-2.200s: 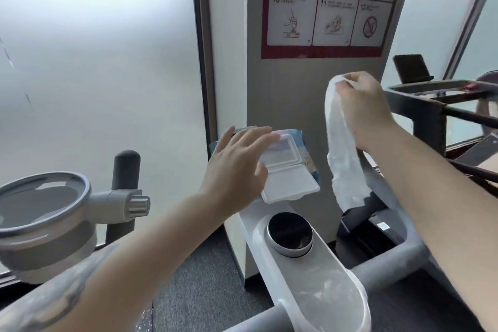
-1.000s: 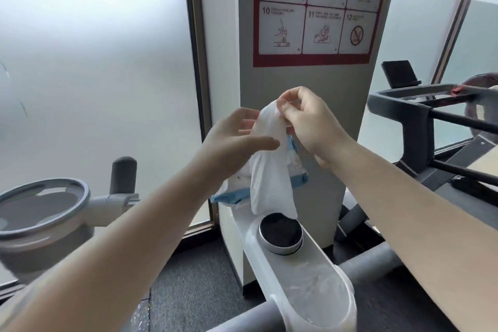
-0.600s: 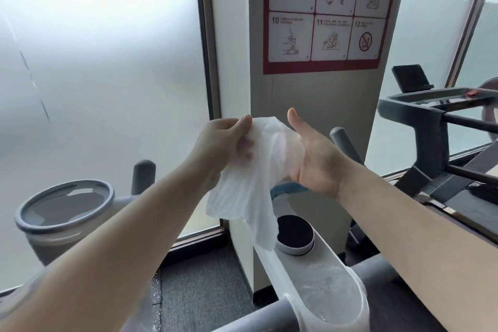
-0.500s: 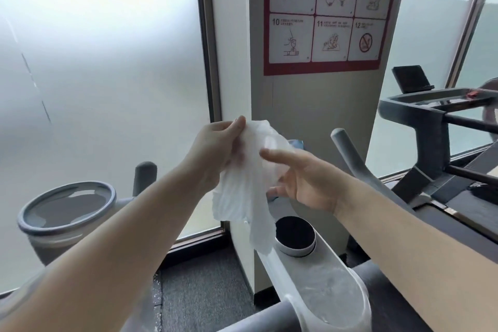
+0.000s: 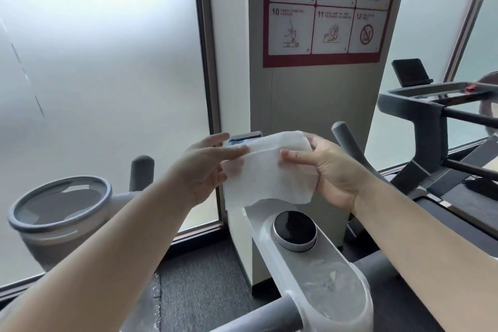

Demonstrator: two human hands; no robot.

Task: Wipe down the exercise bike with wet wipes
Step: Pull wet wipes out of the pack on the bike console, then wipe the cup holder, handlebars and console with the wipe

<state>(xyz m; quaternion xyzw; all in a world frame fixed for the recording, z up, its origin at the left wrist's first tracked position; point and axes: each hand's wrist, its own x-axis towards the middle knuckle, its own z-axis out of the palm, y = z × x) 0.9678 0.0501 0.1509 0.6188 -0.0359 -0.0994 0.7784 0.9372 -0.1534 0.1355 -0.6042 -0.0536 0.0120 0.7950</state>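
Note:
A white wet wipe (image 5: 269,170) is spread out flat between my two hands, above the exercise bike's white console (image 5: 318,277). My left hand (image 5: 204,170) pinches the wipe's left edge between thumb and fingers. My right hand (image 5: 331,170) holds its right edge, thumb on the near side and fingers behind. The console carries a round black knob (image 5: 295,229). Just behind the wipe, a blue and white edge of the wipes pack (image 5: 242,139) shows. A grey handlebar (image 5: 347,143) rises behind my right hand.
A second bike's round grey console (image 5: 60,202) and upright grip (image 5: 141,172) stand at the left. A dark treadmill (image 5: 431,116) is at the right. A pillar with a red-framed rules poster (image 5: 323,8) and frosted windows lie ahead. Grey carpet covers the floor.
The wipe, pulled from the pack and hanging bunched from my right hand, has been unfolded; both hands now stretch it flat. The pack's lid is no longer visible.

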